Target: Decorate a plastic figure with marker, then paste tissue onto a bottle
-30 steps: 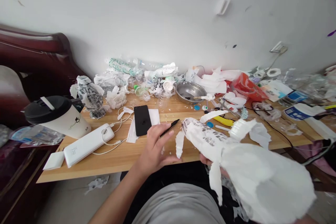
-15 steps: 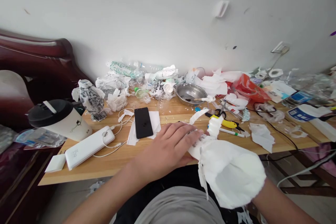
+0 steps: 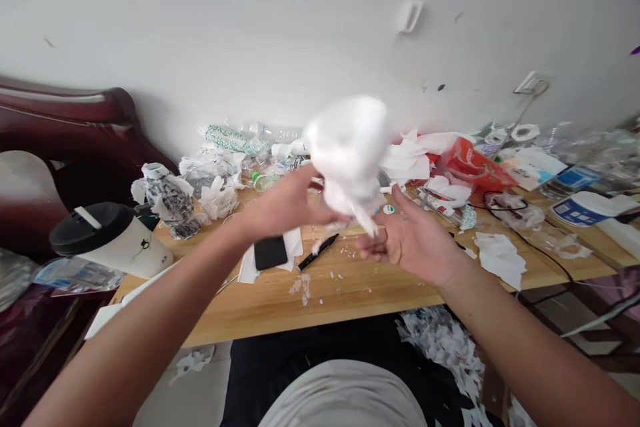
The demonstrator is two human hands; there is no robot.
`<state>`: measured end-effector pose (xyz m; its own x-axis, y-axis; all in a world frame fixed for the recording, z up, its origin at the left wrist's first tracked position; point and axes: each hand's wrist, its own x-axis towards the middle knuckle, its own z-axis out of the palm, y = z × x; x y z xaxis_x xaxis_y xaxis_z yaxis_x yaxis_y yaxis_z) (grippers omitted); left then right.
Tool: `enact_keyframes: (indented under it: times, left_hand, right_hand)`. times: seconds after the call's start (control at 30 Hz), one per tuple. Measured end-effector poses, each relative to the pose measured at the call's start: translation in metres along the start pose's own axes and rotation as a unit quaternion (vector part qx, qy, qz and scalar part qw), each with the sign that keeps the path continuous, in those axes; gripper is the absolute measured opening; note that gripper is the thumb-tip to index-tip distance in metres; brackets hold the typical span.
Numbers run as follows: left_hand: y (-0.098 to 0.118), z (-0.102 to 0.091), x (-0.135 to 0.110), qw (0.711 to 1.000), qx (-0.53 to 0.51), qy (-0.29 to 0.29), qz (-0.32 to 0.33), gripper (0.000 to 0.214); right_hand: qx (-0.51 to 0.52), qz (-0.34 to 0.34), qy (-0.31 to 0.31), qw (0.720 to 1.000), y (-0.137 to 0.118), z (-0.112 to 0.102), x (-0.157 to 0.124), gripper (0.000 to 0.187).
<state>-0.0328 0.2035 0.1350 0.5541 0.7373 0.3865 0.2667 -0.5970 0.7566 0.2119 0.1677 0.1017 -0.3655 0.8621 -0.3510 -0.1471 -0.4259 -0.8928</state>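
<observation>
A white, paper-covered vase-like form (image 3: 353,153) is held up over the middle of the table, smeared by motion, with a loose paper strip hanging from its lower end. My left hand (image 3: 295,200) grips it from the left, with part of the fingers hidden behind it. On its lower right, my right hand (image 3: 413,240) has its thumb raised and its fingers apart, close to the dangling strip. Whether the right fingertips touch the paper is unclear. Below the hands lie a black pen (image 3: 317,252) and small paper scraps (image 3: 303,288) on the wooden table (image 3: 350,300).
To the left are a black-lidded cup (image 3: 125,240), a black phone (image 3: 271,253) and a vase-shaped piece with grey-black patches (image 3: 167,200). Plastic bottles (image 3: 230,139), crumpled paper and a red bag (image 3: 475,163) line the wall. Shredded paper (image 3: 445,347) lies below the table edge.
The white form has gone from low on the right, over my lap, up and leftward above the table, and turned. My right hand has come out from behind it; the pen is uncovered.
</observation>
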Motion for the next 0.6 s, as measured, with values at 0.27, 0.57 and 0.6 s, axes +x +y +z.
enact_keyframes:
  times: [0.27,0.57,0.6]
  left_hand:
    - [-0.058,-0.054,0.085,0.985,-0.036,0.159,-0.049,0.050]
    - [-0.080,-0.044,0.082,0.971,0.093,0.178,-0.131,0.048]
    - [-0.081,-0.042,0.081,0.969,0.104,0.177,-0.137,0.050]
  right_hand:
    - [0.082,0.026,0.065,0.994,0.046,0.005,0.019,0.059]
    - [0.014,-0.185,0.193,0.963,0.117,-0.025,0.029,0.064]
    - [0.012,-0.193,0.200,0.961,0.120,-0.028,0.031,0.062]
